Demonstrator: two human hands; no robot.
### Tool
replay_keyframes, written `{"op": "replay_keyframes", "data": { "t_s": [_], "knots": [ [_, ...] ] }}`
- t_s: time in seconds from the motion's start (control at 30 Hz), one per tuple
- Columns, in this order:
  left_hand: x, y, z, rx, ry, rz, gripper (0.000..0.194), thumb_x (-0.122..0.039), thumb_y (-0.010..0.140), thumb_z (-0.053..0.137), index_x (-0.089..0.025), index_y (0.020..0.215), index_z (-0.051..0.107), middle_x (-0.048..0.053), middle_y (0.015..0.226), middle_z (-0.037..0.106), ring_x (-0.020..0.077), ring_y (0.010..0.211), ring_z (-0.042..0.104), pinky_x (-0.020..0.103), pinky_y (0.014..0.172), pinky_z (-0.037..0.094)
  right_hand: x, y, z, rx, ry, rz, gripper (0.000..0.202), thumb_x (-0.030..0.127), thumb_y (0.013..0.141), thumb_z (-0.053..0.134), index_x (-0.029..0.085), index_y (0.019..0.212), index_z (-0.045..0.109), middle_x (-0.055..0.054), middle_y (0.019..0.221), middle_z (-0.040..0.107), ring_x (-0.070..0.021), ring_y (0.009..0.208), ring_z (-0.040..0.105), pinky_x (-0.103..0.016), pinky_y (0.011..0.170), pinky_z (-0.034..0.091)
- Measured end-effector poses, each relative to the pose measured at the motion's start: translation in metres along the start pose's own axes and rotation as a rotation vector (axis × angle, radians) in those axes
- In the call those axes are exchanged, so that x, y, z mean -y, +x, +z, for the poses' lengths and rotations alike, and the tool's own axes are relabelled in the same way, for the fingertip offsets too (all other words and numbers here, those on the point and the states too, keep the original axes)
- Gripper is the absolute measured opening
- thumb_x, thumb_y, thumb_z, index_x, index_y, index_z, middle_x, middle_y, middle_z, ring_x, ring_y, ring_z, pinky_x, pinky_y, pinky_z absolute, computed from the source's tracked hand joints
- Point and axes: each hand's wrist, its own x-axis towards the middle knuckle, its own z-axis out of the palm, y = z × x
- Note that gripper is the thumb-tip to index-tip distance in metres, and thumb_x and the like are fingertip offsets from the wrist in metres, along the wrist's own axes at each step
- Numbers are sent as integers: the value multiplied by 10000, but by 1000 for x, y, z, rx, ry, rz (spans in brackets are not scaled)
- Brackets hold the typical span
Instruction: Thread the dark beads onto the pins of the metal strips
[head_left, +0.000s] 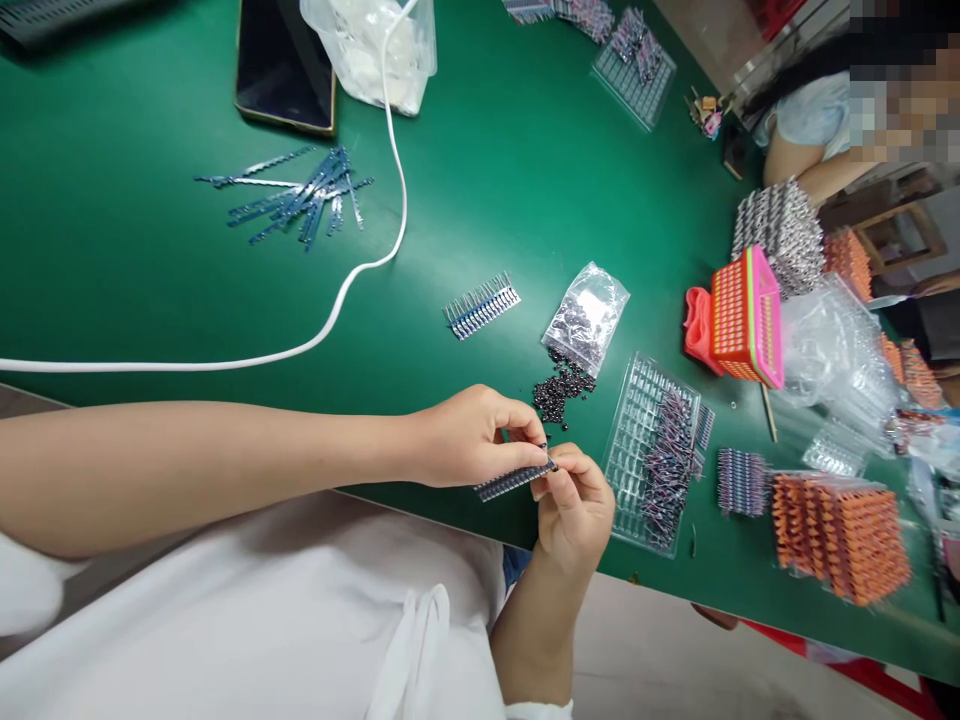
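Note:
My left hand (480, 440) pinches a dark strip of small parts (514, 482) over the table's near edge. At the strip's right end, the fingertips of my right hand (576, 500) are pressed together; what is between them is too small to make out. Just beyond my fingers lies a pile of tiny black beads (559, 392), spilling from a clear plastic bag (586, 318). Another strip with thin pins (482, 305) lies on the green table (480, 180). Right of my hands is a clear tray (630, 450) holding many small wired parts (670, 465).
A white cable (337, 300) curves across the left side, near blue metal strips (307, 195), a phone (285, 70) and a plastic bag (382, 50). Rightward stand an orange basket (731, 315) and orange stacked parts (840, 535). Another person's arm (825, 180) shows at upper right.

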Motion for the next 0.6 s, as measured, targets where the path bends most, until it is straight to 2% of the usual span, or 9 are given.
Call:
{"op": "replay_keyframes", "data": {
  "t_s": [0.37, 0.6],
  "knots": [
    [-4, 0, -2, 16, 4, 20, 203, -306, 839, 594, -132, 788, 685, 6, 698, 681, 111, 610, 574, 199, 534, 397, 3, 1, -1, 72, 208, 173, 123, 307, 736, 810, 228, 780, 727, 24, 725, 590, -68, 513, 554, -185, 422, 436],
    [-1, -1, 0, 45, -7, 18, 204, -294, 836, 586, -131, 750, 673, 9, 664, 667, 118, 599, 566, 216, 538, 398, 4, 2, -1, 93, 214, 188, 113, 288, 721, 829, 236, 788, 753, 20, 721, 636, -74, 508, 593, -191, 434, 506]
  ]
}}
